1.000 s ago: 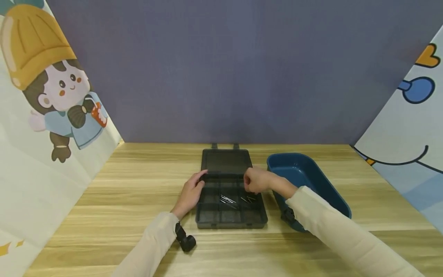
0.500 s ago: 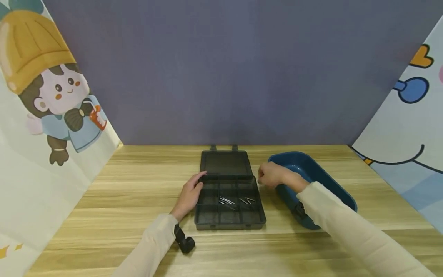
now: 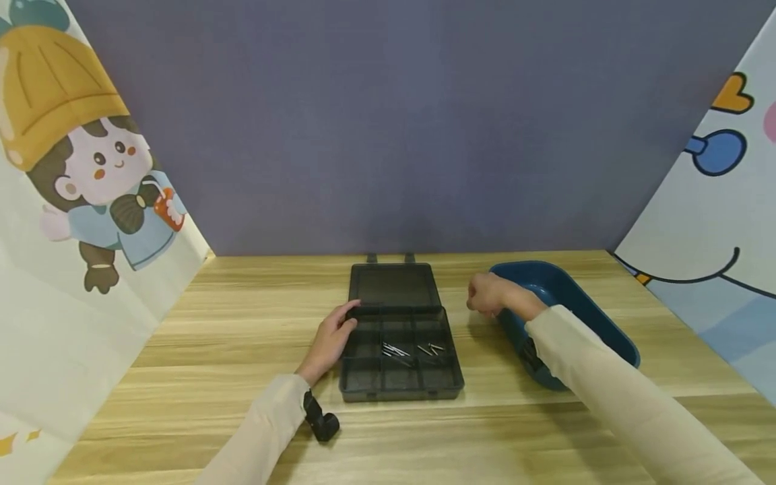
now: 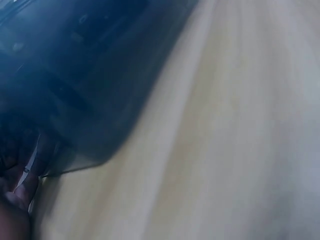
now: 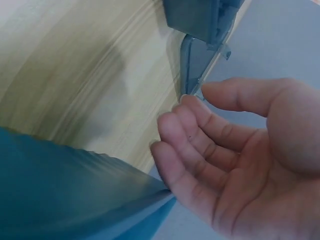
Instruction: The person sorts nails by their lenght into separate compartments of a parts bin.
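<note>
A dark translucent compartment box [image 3: 400, 396] lies with its lid [image 3: 394, 284] folded back. Several slim silvery metal pieces [image 3: 396, 349] sit in the middle compartment, and shorter ones [image 3: 432, 349] in the compartment to their right; their exact kind is too small to tell. My left hand [image 3: 328, 343] rests along the box's left side, fingers extended and thumb at the edge. In the left wrist view, part of that hand [image 4: 22, 187] shows at the lower left. My right hand [image 5: 240, 155], fingers loosely bent with nothing seen between them, hovers between the box and a blue bin [image 3: 606, 325].
The wrist and sleeve of the right arm [image 3: 600, 364] cross over the bin's near left side. A wooden table [image 3: 242, 323] carries everything. Behind it rises a grey-purple panel [image 3: 388, 135], with cartoon-printed sheets [image 3: 127, 202] at both sides.
My right hand has moved right, from above the box to beside it. The blue bin has shifted right along with the arm. My left hand stays at the box.
</note>
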Motion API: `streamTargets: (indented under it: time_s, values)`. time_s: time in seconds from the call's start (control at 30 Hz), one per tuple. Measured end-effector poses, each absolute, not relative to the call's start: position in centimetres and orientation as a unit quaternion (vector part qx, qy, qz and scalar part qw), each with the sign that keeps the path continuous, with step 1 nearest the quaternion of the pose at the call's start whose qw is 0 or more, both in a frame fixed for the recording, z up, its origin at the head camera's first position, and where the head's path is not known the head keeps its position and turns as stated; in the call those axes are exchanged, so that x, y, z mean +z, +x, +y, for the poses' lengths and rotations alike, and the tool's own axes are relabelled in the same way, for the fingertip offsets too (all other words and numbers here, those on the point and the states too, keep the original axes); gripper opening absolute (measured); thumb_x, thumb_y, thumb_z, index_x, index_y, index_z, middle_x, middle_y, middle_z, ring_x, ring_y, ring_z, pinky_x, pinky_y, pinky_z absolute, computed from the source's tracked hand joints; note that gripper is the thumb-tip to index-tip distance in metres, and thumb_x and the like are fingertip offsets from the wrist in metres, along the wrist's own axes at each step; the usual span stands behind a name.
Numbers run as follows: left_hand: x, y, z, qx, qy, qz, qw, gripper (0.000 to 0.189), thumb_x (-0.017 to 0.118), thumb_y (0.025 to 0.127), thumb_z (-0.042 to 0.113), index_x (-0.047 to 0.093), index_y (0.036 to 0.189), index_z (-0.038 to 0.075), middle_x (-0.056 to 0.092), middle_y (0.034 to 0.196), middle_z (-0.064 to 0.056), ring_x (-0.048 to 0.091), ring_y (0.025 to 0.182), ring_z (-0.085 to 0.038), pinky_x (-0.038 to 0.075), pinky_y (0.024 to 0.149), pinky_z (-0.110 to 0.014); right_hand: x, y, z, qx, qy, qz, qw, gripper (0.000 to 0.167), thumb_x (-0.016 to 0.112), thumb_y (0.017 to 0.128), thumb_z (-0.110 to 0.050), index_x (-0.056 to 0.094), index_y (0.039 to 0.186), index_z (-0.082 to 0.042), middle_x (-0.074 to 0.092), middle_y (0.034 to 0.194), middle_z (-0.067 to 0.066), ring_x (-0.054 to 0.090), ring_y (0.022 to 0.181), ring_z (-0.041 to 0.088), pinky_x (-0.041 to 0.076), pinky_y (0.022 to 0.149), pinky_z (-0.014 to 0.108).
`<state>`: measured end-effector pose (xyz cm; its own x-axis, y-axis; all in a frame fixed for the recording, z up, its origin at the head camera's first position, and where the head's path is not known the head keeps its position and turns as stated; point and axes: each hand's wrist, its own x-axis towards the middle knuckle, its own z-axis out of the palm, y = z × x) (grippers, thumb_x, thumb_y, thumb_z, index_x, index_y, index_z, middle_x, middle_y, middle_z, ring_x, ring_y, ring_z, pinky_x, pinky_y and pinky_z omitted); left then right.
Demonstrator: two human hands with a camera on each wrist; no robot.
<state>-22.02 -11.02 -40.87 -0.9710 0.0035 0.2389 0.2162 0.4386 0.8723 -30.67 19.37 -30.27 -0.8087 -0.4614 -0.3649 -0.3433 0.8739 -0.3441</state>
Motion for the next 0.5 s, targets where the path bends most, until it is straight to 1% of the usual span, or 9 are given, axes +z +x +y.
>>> streamTargets:
  time_s: [0.03, 0.1, 0.2, 0.23, 0.27, 0.37, 0.4, 0.5]
  values:
    - [-40.8, -22.0, -11.0, -0.525, -0.067, -0.842, 0.099, 0.041, 0.047, 0.096, 0.007, 0.05, 0.137, 0.003, 0.049, 0.14, -0.018, 0.042, 0.133, -0.036, 0.036, 0.107, -0.051, -30.1, -30.7, 19.3, -0.131, -0.211, 0.941, 0.228, 0.02, 0.05, 0.094, -0.01, 0.065, 0.097, 0.002, 0.061, 0.065, 0.008, 0.049, 0.05, 0.011, 0.044, 0.049, 0.027]
    - [-40.7, -22.0, -11.1, -0.53, -0.064, -0.84, 0.093, 0.041, 0.047, 0.096, 0.008, 0.05, 0.136, 0.003, 0.049, 0.141, -0.018, 0.041, 0.133, -0.036, 0.036, 0.108, -0.051, -29.9, -30.8, 19.0, -0.129, -0.207, 0.94, 0.238, 0.019, 0.05, 0.094, -0.011, 0.065, 0.088, -0.001, 0.056, 0.06, 0.004, 0.045, 0.048, 0.011, 0.041, 0.047, 0.026]
    - [-40.5, -22.2, -11.3, -0.534, -0.064, -0.839, 0.085, 0.041, 0.047, 0.095, 0.006, 0.05, 0.136, 0.001, 0.048, 0.141, -0.02, 0.039, 0.135, -0.036, 0.033, 0.11, -0.051, -29.6, -31.1, 18.2, -0.124, -0.211, 0.939, 0.243, 0.027, 0.05, 0.094, -0.011, 0.061, 0.07, -0.008, 0.05, 0.054, 0.0, 0.041, 0.046, 0.01, 0.038, 0.045, 0.025]
    - [-40.4, -22.2, -11.4, -0.534, -0.066, -0.839, 0.084, 0.041, 0.047, 0.095, 0.005, 0.05, 0.135, 0.0, 0.048, 0.141, -0.02, 0.039, 0.135, -0.036, 0.033, 0.11, -0.051, -29.6, -31.3, 17.9, -0.125, -0.208, 0.939, 0.245, 0.031, 0.05, 0.094, -0.012, 0.059, 0.065, -0.01, 0.049, 0.054, -0.001, 0.042, 0.046, 0.01, 0.038, 0.045, 0.025]
    - [-40.3, -22.3, -11.4, -0.535, -0.066, -0.838, 0.081, 0.041, 0.047, 0.095, 0.005, 0.05, 0.135, -0.001, 0.047, 0.141, -0.021, 0.038, 0.135, -0.036, 0.032, 0.111, -0.05, -29.5, -31.4, 17.6, -0.125, -0.205, 0.939, 0.247, 0.032, 0.05, 0.094, -0.012, 0.057, 0.063, -0.012, 0.05, 0.054, -0.001, 0.043, 0.047, 0.011, 0.04, 0.046, 0.025]
    - [-40.0, -22.4, -11.5, -0.529, -0.077, -0.842, 0.067, 0.041, 0.047, 0.095, 0.004, 0.049, 0.135, -0.003, 0.046, 0.142, -0.023, 0.037, 0.136, -0.037, 0.031, 0.111, -0.05, -29.5, -32.1, 17.0, -0.138, -0.19, 0.935, 0.264, 0.034, 0.05, 0.094, -0.012, 0.054, 0.061, -0.013, 0.048, 0.055, -0.001, 0.042, 0.048, 0.01, 0.039, 0.047, 0.025]
    - [-39.9, -22.4, -11.6, -0.525, -0.079, -0.845, 0.062, 0.041, 0.047, 0.095, 0.003, 0.049, 0.135, -0.004, 0.045, 0.142, -0.023, 0.037, 0.136, -0.037, 0.032, 0.111, -0.05, -29.5, -32.4, 16.8, -0.146, -0.184, 0.934, 0.27, 0.032, 0.05, 0.094, -0.011, 0.055, 0.063, -0.011, 0.048, 0.055, 0.0, 0.041, 0.048, 0.011, 0.038, 0.046, 0.025]
    - [-39.2, -22.7, -11.8, -0.496, -0.082, -0.864, 0.041, 0.041, 0.047, 0.094, 0.004, 0.05, 0.134, -0.003, 0.046, 0.141, -0.023, 0.039, 0.135, -0.037, 0.033, 0.11, -0.051, -29.9, -33.1, 16.6, -0.163, -0.169, 0.93, 0.284, 0.023, 0.05, 0.094, -0.011, 0.059, 0.074, -0.005, 0.049, 0.058, 0.0, 0.045, 0.05, 0.011, 0.041, 0.048, 0.025]
